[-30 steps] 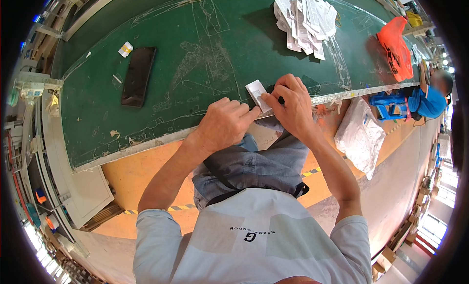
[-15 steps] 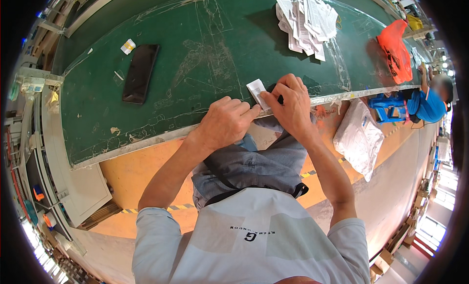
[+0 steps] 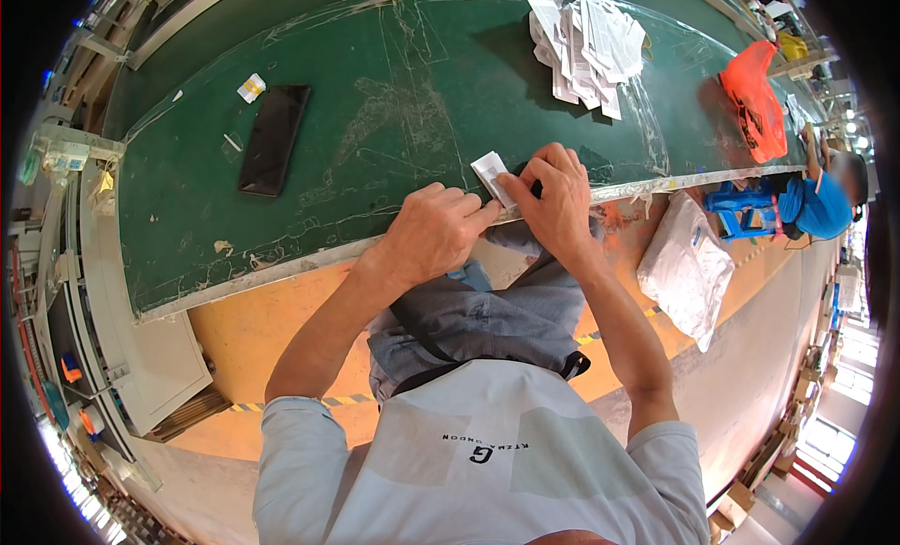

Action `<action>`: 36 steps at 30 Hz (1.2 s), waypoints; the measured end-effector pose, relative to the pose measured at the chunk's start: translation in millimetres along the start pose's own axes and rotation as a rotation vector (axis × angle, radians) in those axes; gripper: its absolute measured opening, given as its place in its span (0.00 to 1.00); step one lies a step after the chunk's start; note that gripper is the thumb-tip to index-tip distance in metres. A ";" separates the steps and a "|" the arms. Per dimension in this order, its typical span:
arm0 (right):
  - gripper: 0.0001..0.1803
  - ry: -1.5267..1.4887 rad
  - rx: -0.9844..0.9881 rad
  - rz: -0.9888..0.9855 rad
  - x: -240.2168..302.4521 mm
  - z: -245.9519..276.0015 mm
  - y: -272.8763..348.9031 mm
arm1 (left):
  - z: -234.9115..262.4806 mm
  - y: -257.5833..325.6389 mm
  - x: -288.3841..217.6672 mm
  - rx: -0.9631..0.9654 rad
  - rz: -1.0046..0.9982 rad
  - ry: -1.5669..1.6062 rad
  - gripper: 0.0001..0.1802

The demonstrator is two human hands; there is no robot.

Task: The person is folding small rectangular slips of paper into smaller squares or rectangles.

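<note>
A small white folded paper leaflet (image 3: 487,168) lies at the near edge of the green-topped table, between my two hands. My left hand (image 3: 433,228) has its fingers curled in, and its index fingertip meets the leaflet's near end. From the other side, my right hand (image 3: 555,196) presses its thumb on the leaflet, with the other fingers bent and closed. Those bent fingers partly hide what lies under them. Farther back on the right is a loose pile of similar white papers (image 3: 591,53), many of them overlapping.
A black phone (image 3: 274,140) rests on the left of the table (image 3: 375,104), beside a small white-and-yellow packet (image 3: 251,88). At the right end sits a red plastic bag (image 3: 756,104). A white sack (image 3: 687,264) is on the floor. Beyond it, a person in blue (image 3: 825,203) is near a blue stool (image 3: 743,210).
</note>
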State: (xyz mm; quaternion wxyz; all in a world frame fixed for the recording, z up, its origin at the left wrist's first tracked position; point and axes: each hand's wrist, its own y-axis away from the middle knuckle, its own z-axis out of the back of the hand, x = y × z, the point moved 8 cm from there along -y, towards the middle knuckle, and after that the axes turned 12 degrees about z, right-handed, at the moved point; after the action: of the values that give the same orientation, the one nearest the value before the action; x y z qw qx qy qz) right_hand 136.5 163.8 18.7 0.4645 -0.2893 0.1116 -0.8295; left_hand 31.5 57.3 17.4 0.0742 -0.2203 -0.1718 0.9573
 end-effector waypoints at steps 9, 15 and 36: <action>0.16 0.004 -0.003 0.000 0.1 -0.8 -0.5 | 9.9 -0.9 3.7 -0.089 0.023 0.112 0.20; 0.15 0.022 0.000 0.004 -0.7 -0.3 0.2 | 2.6 -11.0 16.6 -0.100 0.136 -0.090 0.22; 0.21 -0.111 0.019 0.274 25.9 24.0 38.8 | 2.4 -10.9 13.7 -0.084 0.166 -0.169 0.20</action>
State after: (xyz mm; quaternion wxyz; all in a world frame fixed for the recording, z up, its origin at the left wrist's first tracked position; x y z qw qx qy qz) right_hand 167.5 123.2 30.2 0.5815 -0.3124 0.1162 -0.7421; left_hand 19.0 69.8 17.9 -0.0295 -0.1553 -0.1985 0.9673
